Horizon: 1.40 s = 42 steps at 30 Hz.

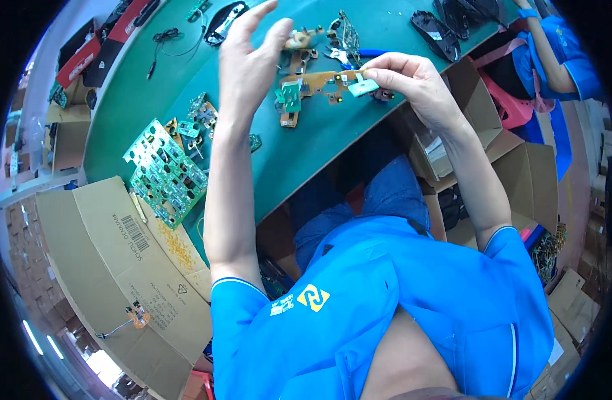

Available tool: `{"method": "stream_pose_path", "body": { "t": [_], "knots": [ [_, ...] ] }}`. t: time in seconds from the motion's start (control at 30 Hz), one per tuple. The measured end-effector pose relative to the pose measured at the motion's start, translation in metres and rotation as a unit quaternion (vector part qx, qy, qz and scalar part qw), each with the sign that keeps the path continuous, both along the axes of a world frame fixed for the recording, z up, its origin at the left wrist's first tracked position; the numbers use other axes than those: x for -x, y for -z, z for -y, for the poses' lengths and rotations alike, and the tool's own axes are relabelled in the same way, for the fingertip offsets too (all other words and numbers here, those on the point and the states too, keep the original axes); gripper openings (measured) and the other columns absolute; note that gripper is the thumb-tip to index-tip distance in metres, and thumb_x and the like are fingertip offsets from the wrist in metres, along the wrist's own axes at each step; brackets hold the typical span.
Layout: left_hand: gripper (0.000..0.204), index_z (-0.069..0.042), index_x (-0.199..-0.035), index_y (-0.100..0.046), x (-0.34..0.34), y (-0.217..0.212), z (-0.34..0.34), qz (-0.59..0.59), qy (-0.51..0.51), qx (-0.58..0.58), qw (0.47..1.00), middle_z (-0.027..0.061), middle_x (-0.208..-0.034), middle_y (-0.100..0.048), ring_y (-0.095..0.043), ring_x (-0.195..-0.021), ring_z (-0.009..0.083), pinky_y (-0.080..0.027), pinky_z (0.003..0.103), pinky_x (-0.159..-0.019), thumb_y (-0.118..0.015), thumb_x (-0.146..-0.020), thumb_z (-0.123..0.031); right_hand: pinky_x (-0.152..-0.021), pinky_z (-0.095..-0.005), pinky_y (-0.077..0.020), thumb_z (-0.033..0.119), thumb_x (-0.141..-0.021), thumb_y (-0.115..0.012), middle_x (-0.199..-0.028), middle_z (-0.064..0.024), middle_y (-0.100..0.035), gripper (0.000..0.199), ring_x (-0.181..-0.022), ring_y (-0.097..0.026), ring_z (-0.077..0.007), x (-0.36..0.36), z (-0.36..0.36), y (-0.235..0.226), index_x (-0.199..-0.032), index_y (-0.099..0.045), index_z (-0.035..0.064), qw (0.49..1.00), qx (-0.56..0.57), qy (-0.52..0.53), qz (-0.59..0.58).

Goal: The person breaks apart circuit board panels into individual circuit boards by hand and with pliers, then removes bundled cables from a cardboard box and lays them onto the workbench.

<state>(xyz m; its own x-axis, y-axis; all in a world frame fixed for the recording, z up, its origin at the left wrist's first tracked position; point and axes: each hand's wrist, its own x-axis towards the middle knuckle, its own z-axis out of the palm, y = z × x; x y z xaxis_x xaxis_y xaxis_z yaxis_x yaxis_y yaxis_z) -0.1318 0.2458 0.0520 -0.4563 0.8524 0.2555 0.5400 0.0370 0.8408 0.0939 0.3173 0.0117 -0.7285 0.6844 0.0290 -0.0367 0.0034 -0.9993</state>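
Over the green table, my right hand (413, 83) pinches one end of a brown circuit board (314, 85) between thumb and fingers. A small pale green board (363, 87) sits by those fingertips, and another small green board (290, 97) stands on the opposite end. My left hand (248, 67) is raised to the left of it, slightly blurred. Its fingers and thumb are spread, and nothing is in them. Just beyond the brown board lie blue-handled pliers (339, 56), partly covered. More circuit boards (346, 33) lie behind them.
A large green circuit board panel (165, 175) and smaller boards (201, 119) lie left on the table (293, 160). Black plastic housings (436, 35) rest at the far right. Cardboard boxes (129, 267) stand left and right. Another person (559, 53) sits at the upper right.
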Motion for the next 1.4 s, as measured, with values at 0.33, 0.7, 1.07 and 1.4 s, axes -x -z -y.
{"method": "stream_pose_path", "body": {
  "t": [0.33,0.7,1.07,1.4],
  "knots": [
    [0.031,0.003,-0.121,-0.065,-0.044,-0.001,0.113,0.23,0.098,0.07,0.966,0.0155,-0.108,-0.071,-0.068,-0.091,0.0163,-0.054,0.028,-0.085,-0.056,-0.099,-0.018,-0.067,-0.0177,-0.0471,0.024,-0.095,-0.068,-0.082,-0.0031,-0.066,0.024,-0.074,-0.059,-0.007,-0.009,0.03,-0.009,-0.102,-0.072,0.0013,0.997,-0.014,-0.07,0.007],
    [0.03,0.007,-0.119,-0.064,-0.042,0.024,0.146,0.499,0.217,0.145,0.826,0.0179,-0.093,-0.072,-0.067,-0.063,0.0141,-0.054,0.02,-0.062,-0.06,-0.097,-0.013,-0.055,-0.0145,-0.0424,0.02,-0.094,-0.065,-0.081,-0.0061,-0.066,0.023,-0.065,-0.059,-0.0065,-0.014,0.046,-0.004,-0.1,-0.071,-0.0014,0.977,0.11,-0.181,0.021],
    [0.035,0.011,-0.126,-0.055,-0.037,0.053,0.154,0.65,0.219,0.045,0.726,0.0261,-0.109,-0.068,-0.07,-0.074,0.0214,-0.058,0.028,-0.067,-0.048,-0.101,-0.012,-0.065,-0.0211,-0.0547,0.013,-0.097,-0.059,-0.093,-0.0188,-0.068,0.028,-0.073,-0.066,-0.0166,-0.018,0.034,0.026,-0.114,-0.062,-0.0089,0.923,0.327,-0.174,-0.101],
    [0.042,0.01,-0.14,-0.038,-0.062,0.059,0.148,0.782,0.104,-0.11,0.605,0.0296,-0.136,-0.052,-0.058,-0.121,0.0383,-0.051,0.045,-0.103,-0.036,-0.103,-0.009,-0.082,-0.0309,-0.06,0.014,-0.101,-0.053,-0.111,-0.0238,-0.065,0.036,-0.092,-0.07,-0.0263,-0.005,0.054,0.025,-0.127,-0.054,-0.0112,0.922,0.358,-0.092,-0.12]
  ]
}}
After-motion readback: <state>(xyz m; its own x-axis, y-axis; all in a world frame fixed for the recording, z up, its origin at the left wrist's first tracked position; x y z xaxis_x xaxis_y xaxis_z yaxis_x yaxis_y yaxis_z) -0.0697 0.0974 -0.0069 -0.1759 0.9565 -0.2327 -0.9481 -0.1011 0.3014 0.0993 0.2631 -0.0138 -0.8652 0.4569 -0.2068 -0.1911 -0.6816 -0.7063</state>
